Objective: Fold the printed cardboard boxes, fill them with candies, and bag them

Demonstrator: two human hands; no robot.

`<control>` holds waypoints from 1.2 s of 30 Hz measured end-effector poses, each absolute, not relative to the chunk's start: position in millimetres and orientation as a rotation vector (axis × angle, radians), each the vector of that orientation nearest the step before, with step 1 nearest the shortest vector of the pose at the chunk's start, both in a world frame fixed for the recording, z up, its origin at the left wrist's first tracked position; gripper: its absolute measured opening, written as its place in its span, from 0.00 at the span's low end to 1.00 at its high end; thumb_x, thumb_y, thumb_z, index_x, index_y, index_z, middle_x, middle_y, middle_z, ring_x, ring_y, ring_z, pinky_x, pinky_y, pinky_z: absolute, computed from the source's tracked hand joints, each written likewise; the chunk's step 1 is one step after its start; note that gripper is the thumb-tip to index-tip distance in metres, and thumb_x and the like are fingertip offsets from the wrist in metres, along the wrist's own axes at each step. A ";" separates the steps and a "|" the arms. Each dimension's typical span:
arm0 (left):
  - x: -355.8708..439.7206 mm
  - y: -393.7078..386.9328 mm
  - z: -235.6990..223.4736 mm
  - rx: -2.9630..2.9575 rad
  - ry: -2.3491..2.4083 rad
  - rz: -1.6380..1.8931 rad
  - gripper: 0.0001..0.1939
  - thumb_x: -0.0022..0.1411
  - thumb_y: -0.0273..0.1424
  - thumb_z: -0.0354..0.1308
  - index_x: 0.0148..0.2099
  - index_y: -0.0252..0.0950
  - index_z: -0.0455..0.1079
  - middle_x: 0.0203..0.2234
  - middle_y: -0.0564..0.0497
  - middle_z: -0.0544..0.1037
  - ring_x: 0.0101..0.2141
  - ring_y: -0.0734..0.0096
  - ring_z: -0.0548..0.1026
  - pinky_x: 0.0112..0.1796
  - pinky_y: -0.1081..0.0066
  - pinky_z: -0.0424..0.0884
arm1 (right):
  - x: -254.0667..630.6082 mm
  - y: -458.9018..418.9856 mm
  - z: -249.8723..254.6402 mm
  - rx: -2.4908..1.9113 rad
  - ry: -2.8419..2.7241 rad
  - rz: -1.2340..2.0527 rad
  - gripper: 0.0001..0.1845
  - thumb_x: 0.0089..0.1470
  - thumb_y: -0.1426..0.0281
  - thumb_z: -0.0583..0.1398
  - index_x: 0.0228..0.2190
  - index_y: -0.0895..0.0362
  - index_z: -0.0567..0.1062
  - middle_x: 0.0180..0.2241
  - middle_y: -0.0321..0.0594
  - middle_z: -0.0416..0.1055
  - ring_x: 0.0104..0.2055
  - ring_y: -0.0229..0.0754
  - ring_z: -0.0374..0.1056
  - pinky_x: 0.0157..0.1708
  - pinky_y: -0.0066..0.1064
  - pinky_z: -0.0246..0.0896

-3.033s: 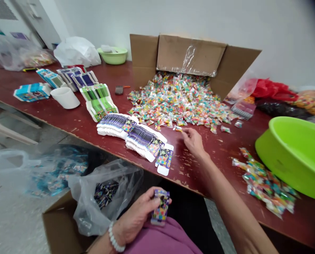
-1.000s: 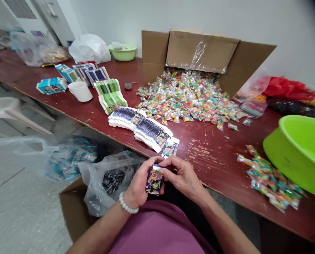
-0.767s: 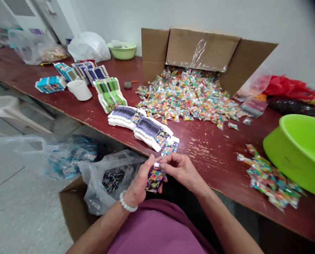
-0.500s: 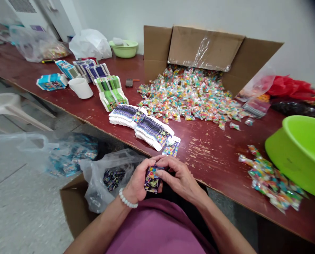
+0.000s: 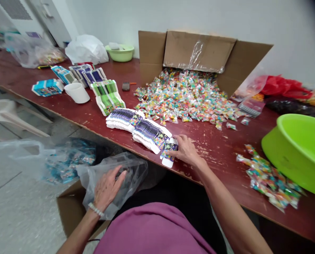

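Here, right hand (image 5: 186,150) on flat carton (image 5: 168,147), grip unclear; left hand (image 5: 107,187), fingers apart, over filmy bag (image 5: 132,173).

My left hand (image 5: 107,187) covers part of the clear bag (image 5: 133,176), so I can't make out what lies beneath my palm, and the bag and my forearm hide much of the brown box (image 5: 70,208) below. The fingers of my right hand (image 5: 185,150) cover one side of the flat purple carton (image 5: 165,149), so I can't tell whether they grip it, and its print is too small for me to read. The picture's edges cut off my green basin (image 5: 284,158) and white stool (image 5: 4,109), while the blue packets (image 5: 73,162) blur together.
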State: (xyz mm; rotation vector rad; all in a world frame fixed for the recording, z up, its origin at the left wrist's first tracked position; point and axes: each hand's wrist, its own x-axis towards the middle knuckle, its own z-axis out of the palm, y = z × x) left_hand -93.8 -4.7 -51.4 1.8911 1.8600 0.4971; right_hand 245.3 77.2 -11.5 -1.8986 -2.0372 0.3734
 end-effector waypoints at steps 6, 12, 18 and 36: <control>-50.3 -7.3 -30.8 1.623 1.582 0.749 0.17 0.63 0.43 0.57 0.49 0.41 0.75 0.40 0.48 0.80 0.38 0.61 0.76 0.41 0.67 0.70 | 243.4 75.4 -8.6 -2.016 -1.968 0.449 0.32 0.37 0.52 0.73 0.38 0.56 0.71 0.41 0.47 0.69 0.44 0.56 0.65 0.37 0.38 0.58; 4.6 3.8 -9.3 1.324 1.228 0.818 0.18 0.60 0.42 0.62 0.48 0.38 0.74 0.37 0.49 0.79 0.34 0.67 0.75 0.37 0.72 0.69 | 235.4 38.9 0.3 -1.469 -1.402 1.124 0.24 0.48 0.60 0.67 0.43 0.54 0.64 0.35 0.36 0.70 0.35 0.43 0.67 0.35 0.33 0.62; 16.8 2.0 12.9 0.749 0.537 0.443 0.21 0.53 0.39 0.66 0.46 0.31 0.75 0.35 0.42 0.81 0.34 0.60 0.79 0.37 0.67 0.72 | 204.9 0.7 34.8 -1.003 -1.273 1.613 0.24 0.54 0.63 0.66 0.49 0.51 0.64 0.33 0.33 0.70 0.29 0.36 0.66 0.29 0.28 0.63; 14.5 -3.3 20.2 0.811 0.555 0.370 0.17 0.46 0.36 0.70 0.36 0.29 0.78 0.25 0.43 0.80 0.23 0.64 0.78 0.25 0.72 0.72 | 200.8 -15.2 58.8 -1.215 -1.997 0.771 0.06 0.54 0.75 0.63 0.32 0.54 0.70 0.31 0.35 0.68 0.31 0.38 0.65 0.30 0.29 0.57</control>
